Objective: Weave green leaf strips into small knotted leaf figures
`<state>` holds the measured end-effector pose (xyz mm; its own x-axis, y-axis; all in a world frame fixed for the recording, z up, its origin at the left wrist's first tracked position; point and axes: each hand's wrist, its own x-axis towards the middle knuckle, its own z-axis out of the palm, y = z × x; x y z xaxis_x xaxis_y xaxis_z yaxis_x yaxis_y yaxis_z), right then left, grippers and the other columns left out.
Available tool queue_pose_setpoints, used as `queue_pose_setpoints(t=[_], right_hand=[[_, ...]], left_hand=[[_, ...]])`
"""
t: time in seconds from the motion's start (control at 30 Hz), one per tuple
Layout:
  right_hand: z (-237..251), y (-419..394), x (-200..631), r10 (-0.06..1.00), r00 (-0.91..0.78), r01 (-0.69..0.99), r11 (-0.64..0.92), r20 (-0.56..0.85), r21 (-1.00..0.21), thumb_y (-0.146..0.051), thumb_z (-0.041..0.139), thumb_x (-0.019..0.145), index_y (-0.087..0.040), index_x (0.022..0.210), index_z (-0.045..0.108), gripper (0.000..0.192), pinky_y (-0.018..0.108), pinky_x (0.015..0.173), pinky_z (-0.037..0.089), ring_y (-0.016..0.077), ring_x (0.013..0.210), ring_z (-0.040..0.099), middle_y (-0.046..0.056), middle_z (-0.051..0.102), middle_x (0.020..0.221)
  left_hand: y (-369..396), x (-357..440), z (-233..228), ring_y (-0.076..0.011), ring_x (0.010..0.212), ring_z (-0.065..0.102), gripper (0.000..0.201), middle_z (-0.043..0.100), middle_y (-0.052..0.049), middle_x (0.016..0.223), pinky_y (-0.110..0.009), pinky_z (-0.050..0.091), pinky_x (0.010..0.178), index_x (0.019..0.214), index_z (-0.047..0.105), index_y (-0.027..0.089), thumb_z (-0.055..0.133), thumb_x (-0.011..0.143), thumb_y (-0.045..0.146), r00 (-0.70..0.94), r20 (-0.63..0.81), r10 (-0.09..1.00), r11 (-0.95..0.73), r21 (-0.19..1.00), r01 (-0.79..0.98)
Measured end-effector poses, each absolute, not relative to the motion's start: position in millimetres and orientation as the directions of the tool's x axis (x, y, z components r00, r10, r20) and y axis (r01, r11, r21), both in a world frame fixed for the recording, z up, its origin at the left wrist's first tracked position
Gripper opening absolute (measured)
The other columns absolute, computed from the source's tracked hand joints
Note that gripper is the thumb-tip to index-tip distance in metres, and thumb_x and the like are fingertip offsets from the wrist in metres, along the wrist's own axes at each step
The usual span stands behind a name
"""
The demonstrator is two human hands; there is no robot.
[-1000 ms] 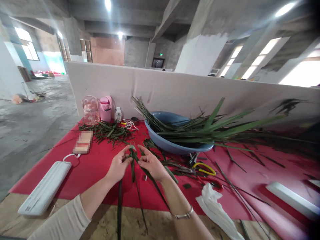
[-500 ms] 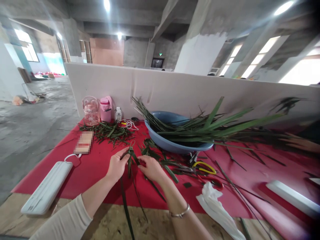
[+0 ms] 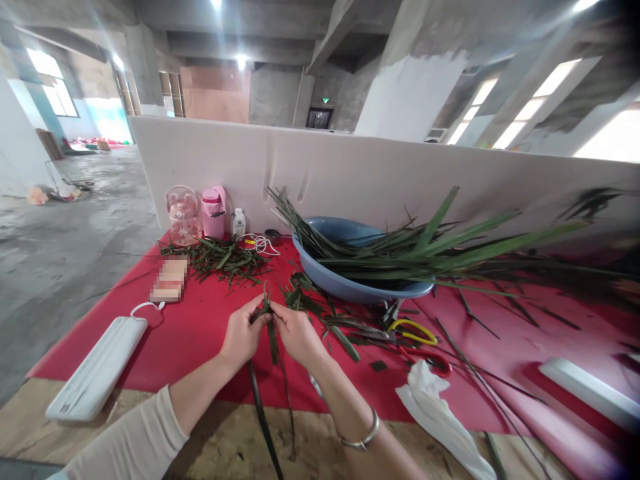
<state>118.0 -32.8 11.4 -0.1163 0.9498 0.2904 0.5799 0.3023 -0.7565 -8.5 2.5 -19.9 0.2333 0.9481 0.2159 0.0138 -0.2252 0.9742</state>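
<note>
Both hands meet over the red sheet around a small piece of folded green leaf strips (image 3: 273,341). My left hand (image 3: 244,335) pinches it between thumb and fingers from the left. My right hand (image 3: 297,331), with a bangle on the wrist, has its fingertips closed on the piece's right side near the top. A thin tip pokes up above the fingers, and long strips hang down past the table's front edge. The fold itself is mostly hidden by the fingers. Just beyond my right hand lie loose leaf pieces (image 3: 303,298).
A blue basin (image 3: 325,279) of long leaves stands behind. Yellow-handled scissors (image 3: 413,331), red-handled scissors (image 3: 435,363) and a white tissue (image 3: 426,393) lie right. Leaf scraps (image 3: 225,260), pink bottles (image 3: 214,212), a phone (image 3: 170,279) and a long white device (image 3: 97,367) are left.
My right hand has moved left and up, from the strip's side to the top of the leaf piece beside my left fingers. The view has shifted slightly.
</note>
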Motion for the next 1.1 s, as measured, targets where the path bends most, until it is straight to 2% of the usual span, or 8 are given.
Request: queue_pose_setpoints(t=[0.07, 0.17, 0.3, 0.4, 0.57, 0.83, 1.0, 1.1], right_hand=[[12.4, -32.7, 121.5, 0.947, -0.177, 0.585, 0.321, 0.269, -0.745, -0.015, 0.036, 0.080, -0.022, 0.103, 0.058, 0.032, 0.028, 0.075, 0.043, 0.0189, 0.086, 0.059, 0.005, 0.064, 0.092], [10.2, -31.7, 120.6, 0.957, -0.100, 0.617, 0.275, 0.272, -0.737, -0.020, 0.038, 0.081, -0.019, 0.108, 0.053, 0.031, 0.029, 0.071, 0.042, 0.0192, 0.081, 0.058, 0.005, 0.064, 0.082], [6.3, -30.6, 112.3, 0.967, 0.003, 0.725, 0.173, 0.254, -0.666, -0.025, 0.038, 0.082, -0.018, 0.086, 0.054, 0.019, 0.023, 0.054, 0.035, 0.0149, 0.057, 0.052, 0.001, 0.055, 0.060], [6.8, -31.9, 109.5, 0.962, -0.073, 0.771, 0.222, 0.263, -0.597, -0.023, 0.036, 0.083, -0.019, 0.074, 0.052, 0.019, 0.022, 0.052, 0.031, 0.0126, 0.054, 0.049, 0.000, 0.052, 0.060], [9.4, -33.8, 116.8, 0.939, -0.227, 0.745, 0.337, 0.257, -0.576, -0.022, 0.034, 0.084, -0.020, 0.075, 0.050, 0.019, 0.021, 0.053, 0.030, 0.0117, 0.054, 0.047, -0.001, 0.051, 0.060], [2.0, -29.4, 111.8, 0.955, -0.062, 0.808, 0.218, 0.289, -0.547, -0.002, 0.033, 0.072, -0.017, 0.069, 0.047, 0.021, 0.023, 0.062, 0.034, 0.0149, 0.069, 0.052, 0.006, 0.057, 0.072], [4.2, -35.1, 110.0, 0.985, -0.073, 0.905, 0.132, 0.159, -0.404, -0.014, 0.035, 0.080, -0.017, 0.077, 0.048, 0.014, 0.025, 0.057, 0.028, 0.0161, 0.067, 0.054, 0.006, 0.059, 0.074], [5.9, -36.1, 114.0, 0.985, -0.109, 0.896, 0.156, 0.135, -0.415, -0.022, 0.032, 0.086, -0.018, 0.082, 0.049, 0.018, 0.024, 0.053, 0.025, 0.0147, 0.062, 0.053, 0.004, 0.059, 0.069]], left_hand=[[1.9, -8.3, -17.8, -0.0177, 0.081, 0.060, 0.040, 0.067, -0.004, 0.084, -0.030, 0.046, 0.076, 0.108, 0.057, 0.014, 0.057, 0.070, 0.024, 0.236, 0.227, 0.945, -0.232, 0.973, -0.003], [3.5, -7.7, -15.5, -0.0190, 0.091, 0.059, 0.029, 0.067, -0.005, 0.094, -0.031, 0.043, 0.084, 0.098, 0.062, 0.016, 0.056, 0.070, 0.023, 0.208, 0.231, 0.950, -0.223, 0.973, -0.059], [6.6, -7.4, -14.9, -0.0179, 0.086, 0.060, 0.024, 0.068, -0.005, 0.089, -0.031, 0.044, 0.081, 0.092, 0.063, 0.015, 0.055, 0.071, 0.023, 0.123, 0.190, 0.974, -0.185, 0.982, -0.047], [6.2, -8.5, -13.8, -0.0175, 0.082, 0.061, 0.023, 0.068, -0.006, 0.085, -0.030, 0.045, 0.077, 0.090, 0.063, 0.014, 0.054, 0.071, 0.025, 0.077, 0.173, 0.982, -0.173, 0.985, -0.009], [5.2, -9.5, -11.6, -0.0172, 0.078, 0.061, 0.021, 0.068, -0.006, 0.082, -0.029, 0.046, 0.073, 0.086, 0.063, 0.014, 0.054, 0.071, 0.026, 0.078, 0.175, 0.981, -0.177, 0.984, 0.023], [5.7, -6.9, -17.5, -0.0150, 0.069, 0.059, 0.021, 0.066, -0.005, 0.075, -0.026, 0.045, 0.065, 0.083, 0.061, 0.013, 0.058, 0.068, 0.028, 0.210, 0.127, 0.969, -0.124, 0.992, -0.028], [6.8, -12.4, -17.0, -0.0120, 0.060, 0.054, 0.010, 0.059, 0.000, 0.064, -0.023, 0.040, 0.058, 0.072, 0.056, 0.016, 0.057, 0.068, 0.024, 0.252, 0.186, 0.950, -0.219, 0.970, 0.109], [5.6, -14.8, -14.4, -0.0122, 0.063, 0.054, 0.008, 0.060, 0.000, 0.066, -0.023, 0.040, 0.061, 0.071, 0.056, 0.017, 0.055, 0.069, 0.024, 0.246, 0.251, 0.936, -0.292, 0.945, 0.147]])
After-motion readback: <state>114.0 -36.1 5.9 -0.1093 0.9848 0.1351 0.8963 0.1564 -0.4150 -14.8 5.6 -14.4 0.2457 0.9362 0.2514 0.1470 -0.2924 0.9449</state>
